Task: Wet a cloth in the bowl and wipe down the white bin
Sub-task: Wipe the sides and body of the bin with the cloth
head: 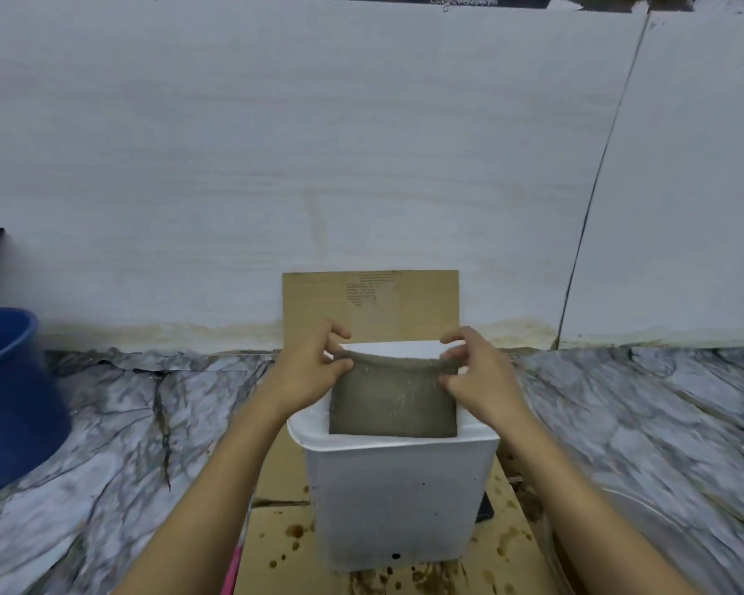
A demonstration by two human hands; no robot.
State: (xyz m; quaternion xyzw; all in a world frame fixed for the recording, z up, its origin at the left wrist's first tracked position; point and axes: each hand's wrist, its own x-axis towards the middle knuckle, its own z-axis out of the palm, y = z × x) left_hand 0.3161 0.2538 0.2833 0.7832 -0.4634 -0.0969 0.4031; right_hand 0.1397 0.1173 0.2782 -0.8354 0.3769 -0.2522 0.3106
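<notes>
You had the white bin [398,496] standing at the 6 o'clock part of the view, on stained cardboard [276,538] laid over the marble-patterned counter [117,427]. The grey cloth [394,401] lay spread flat over the bin's top, its far edge rolled up. Your left hand [308,371] pinched the cloth's far left corner at 11 o'clock of the bin, fingers curled round the rolled edge. Your right hand [475,371] pinched the far right corner at 1 o'clock in the same way. A blue bucket [9,392] stood at 9 o'clock, well apart from the bin. The rim of a clear bowl [645,508] showed at 4 o'clock, near the bin. A cardboard sheet [370,302] leaned on the white wall [361,143] at 12 o'clock.
</notes>
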